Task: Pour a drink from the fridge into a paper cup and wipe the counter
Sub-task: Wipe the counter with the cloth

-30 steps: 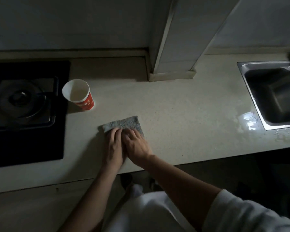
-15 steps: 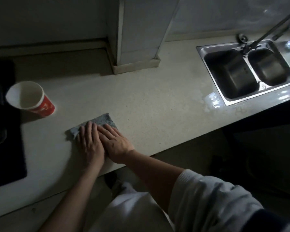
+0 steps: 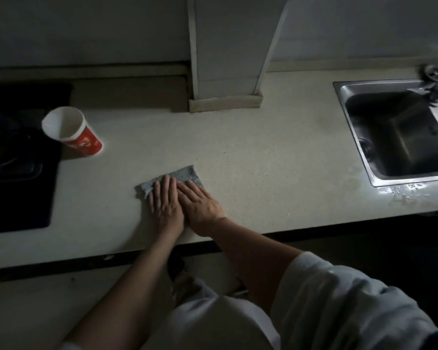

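Observation:
A grey-blue cloth [image 3: 185,174] lies flat on the pale speckled counter [image 3: 263,157], near its front edge. My left hand [image 3: 165,203] and my right hand [image 3: 200,203] lie side by side on the cloth and press it down with straight fingers. The hands cover the cloth's near half. A red and white paper cup [image 3: 71,131] stands upright to the far left of the cloth, beside the stove. What it holds cannot be made out.
A black gas stove [image 3: 15,157] is set into the counter at the left. A steel sink [image 3: 400,137] with a tap [image 3: 433,84] sits at the right, with wet patches [image 3: 405,193] in front of it. A white column [image 3: 225,79] rises at the back.
Both hands have stayed flat on the cloth and slid it to the right along the counter, away from the cup. The view swung right, then back left.

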